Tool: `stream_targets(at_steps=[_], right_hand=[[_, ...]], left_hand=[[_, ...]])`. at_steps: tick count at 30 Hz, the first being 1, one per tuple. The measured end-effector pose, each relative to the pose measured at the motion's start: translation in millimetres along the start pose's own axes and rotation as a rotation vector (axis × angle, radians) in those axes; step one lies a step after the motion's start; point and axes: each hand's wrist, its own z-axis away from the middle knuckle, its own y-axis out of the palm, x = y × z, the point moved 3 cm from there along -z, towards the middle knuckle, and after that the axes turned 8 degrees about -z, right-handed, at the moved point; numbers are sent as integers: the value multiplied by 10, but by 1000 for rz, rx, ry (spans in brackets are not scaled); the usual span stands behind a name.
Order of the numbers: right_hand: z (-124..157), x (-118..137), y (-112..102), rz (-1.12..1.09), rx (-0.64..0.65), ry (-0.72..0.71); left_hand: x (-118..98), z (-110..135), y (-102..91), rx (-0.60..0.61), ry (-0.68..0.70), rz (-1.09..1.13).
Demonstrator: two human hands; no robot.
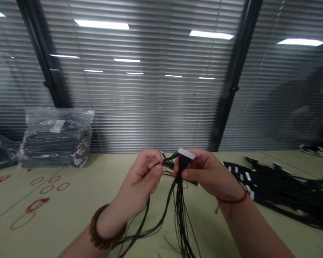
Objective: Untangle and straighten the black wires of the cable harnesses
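Between my hands hangs a wire harness (pixel 181 200) of many thin black wires, topped by a white connector (pixel 186 154). My right hand (pixel 208 172) pinches the harness just below that connector, thumb in front. To its left, my left hand (pixel 145 175) is closed, thumb against forefinger, on black wires (pixel 170 157) that run toward the connector. A looser strand of wires curves down from the harness to the lower left, past my left wrist. The ends of the wires fall below the picture's edge.
Black harnesses with white connectors (pixel 285 193) are piled on the right of the pale table (pixel 78 211). At the back left stands a clear bag (pixel 56 139) of dark cables. Red rubber bands (pixel 47 189) and a yellow band (pixel 22 220) lie at left. Window blinds (pixel 148 107) rise behind.
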Motion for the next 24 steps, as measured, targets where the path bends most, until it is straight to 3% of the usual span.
stream_targets(at_steps=[3,6,12,24], right_hand=[[1,14,26,22,-69,-30],[19,1,55,69,-159,-60],[66,-65,113,167,-254,-51],[38,13,60,106,-78,45]], left_hand=[[-116,36,12,1,206,-534],[-152,76,51,8,205,-791],[-98,87,79,-6,159,-877],[-172,61,32,57,155,-776]])
